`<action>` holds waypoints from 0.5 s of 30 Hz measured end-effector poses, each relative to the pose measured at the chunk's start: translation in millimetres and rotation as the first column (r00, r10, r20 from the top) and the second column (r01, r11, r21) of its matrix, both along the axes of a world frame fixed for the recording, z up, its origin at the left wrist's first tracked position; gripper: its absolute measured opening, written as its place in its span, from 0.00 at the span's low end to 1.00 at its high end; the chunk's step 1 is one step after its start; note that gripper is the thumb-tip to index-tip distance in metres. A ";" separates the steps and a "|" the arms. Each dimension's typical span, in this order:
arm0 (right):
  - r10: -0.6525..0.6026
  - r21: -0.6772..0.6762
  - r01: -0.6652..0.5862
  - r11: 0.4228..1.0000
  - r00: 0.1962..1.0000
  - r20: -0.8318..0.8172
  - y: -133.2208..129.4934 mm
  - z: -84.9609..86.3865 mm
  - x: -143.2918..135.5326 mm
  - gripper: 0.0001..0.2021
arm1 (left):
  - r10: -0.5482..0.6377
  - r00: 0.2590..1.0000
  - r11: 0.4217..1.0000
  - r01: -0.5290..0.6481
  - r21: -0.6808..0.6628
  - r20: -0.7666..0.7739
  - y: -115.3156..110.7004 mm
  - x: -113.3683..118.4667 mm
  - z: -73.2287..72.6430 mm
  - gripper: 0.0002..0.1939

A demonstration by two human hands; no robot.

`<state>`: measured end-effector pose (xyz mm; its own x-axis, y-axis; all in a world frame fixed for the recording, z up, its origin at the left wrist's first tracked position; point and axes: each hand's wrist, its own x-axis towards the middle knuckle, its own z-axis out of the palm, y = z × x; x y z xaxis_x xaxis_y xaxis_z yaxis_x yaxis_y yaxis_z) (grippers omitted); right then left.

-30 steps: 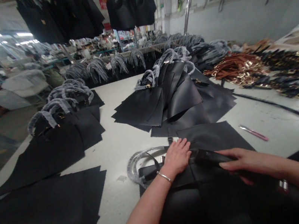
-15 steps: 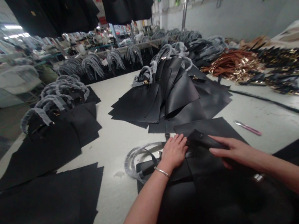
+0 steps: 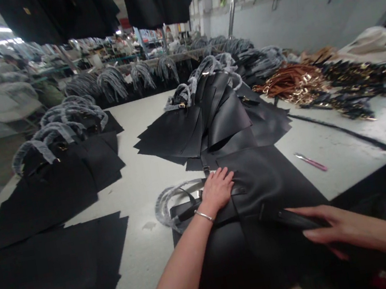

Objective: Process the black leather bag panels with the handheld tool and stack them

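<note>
My left hand (image 3: 218,190) lies flat with its fingers spread on a black leather bag piece (image 3: 262,167) near the table's front. Beside its wrist is a handle (image 3: 163,210) in clear wrapping, with a small buckle and dark strap. My right hand (image 3: 325,228) is closed around a folded black leather part (image 3: 292,216), held over the front right of the piece. The lower part of the black leather is dark and hard to make out.
Black panels (image 3: 53,279) lie at the left, with wrapped-handle bag pieces (image 3: 55,181) behind. More pieces (image 3: 176,132) fan out at the centre. A pink-handled tool (image 3: 311,162), brown straps (image 3: 293,81) and black straps with gold hardware (image 3: 355,84) are on the right.
My right hand has moved down and toward me with the folded leather part, uncovering more of the flat leather. My left hand stays on the leather. The view has shifted slightly.
</note>
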<state>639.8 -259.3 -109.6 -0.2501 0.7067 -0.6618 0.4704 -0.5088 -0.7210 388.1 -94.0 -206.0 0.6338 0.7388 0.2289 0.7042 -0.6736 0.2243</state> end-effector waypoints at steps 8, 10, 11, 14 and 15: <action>-0.045 0.134 0.052 0.990 0.997 -0.059 19.8 -3.4 -37.1 0.36 | -0.001 1.000 1.000 0.001 0.017 -0.003 0.8 0.6 -2.2 0.20; -0.117 0.177 0.133 0.975 0.988 -0.097 22.1 -6.6 -45.2 0.37 | -0.006 1.000 1.000 0.006 0.014 -0.003 0.8 -0.5 -2.4 0.20; -0.154 0.202 0.176 0.963 0.981 -0.120 22.4 -6.9 -47.9 0.37 | -0.008 1.000 1.000 0.008 0.013 -0.004 0.7 -1.1 -2.5 0.20; -0.251 0.278 0.289 0.916 0.954 -0.163 20.5 -1.0 -48.6 0.37 | -0.011 1.000 1.000 0.011 0.010 -0.006 1.0 -2.3 -2.1 0.20; -0.277 0.296 0.312 0.903 0.948 -0.155 19.1 2.2 -46.5 0.37 | -0.010 1.000 1.000 0.010 0.004 -0.007 1.2 -2.5 -1.1 0.20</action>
